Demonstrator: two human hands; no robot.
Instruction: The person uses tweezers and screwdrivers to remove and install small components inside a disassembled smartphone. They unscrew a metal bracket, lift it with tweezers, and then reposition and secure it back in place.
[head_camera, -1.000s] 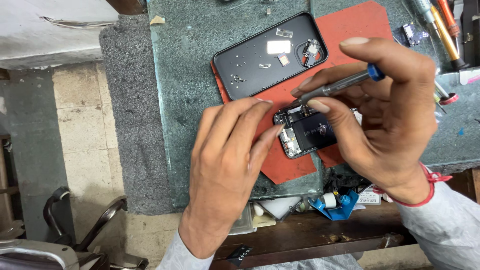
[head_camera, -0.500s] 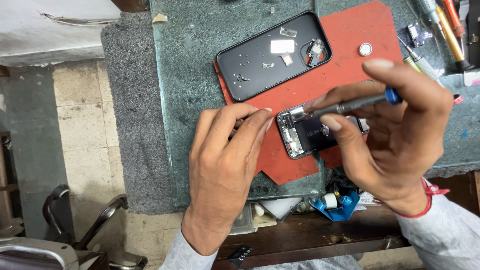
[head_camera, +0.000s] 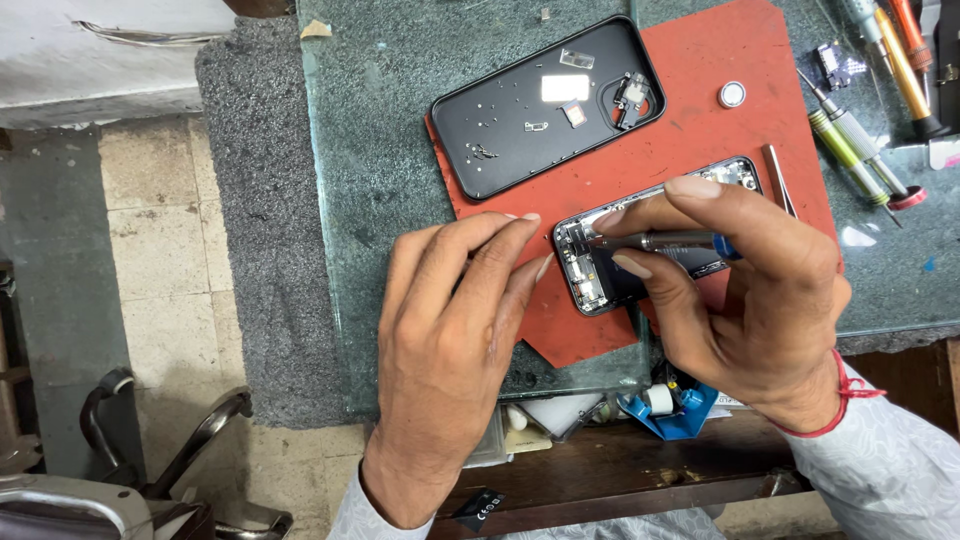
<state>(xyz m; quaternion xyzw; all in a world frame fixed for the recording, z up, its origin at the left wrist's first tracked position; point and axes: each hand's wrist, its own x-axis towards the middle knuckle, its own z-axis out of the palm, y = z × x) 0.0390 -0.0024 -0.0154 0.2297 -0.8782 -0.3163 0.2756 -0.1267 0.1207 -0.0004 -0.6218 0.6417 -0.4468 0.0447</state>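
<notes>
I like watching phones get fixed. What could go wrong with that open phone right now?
The screwdriver in the right hand points at tiny parts inside the opened phone; a slip might scratch them. The left hand steadies only one end, so the phone might slide on the red mat. Small screws lie loose in the black back cover; a bump could scatter them.
</notes>
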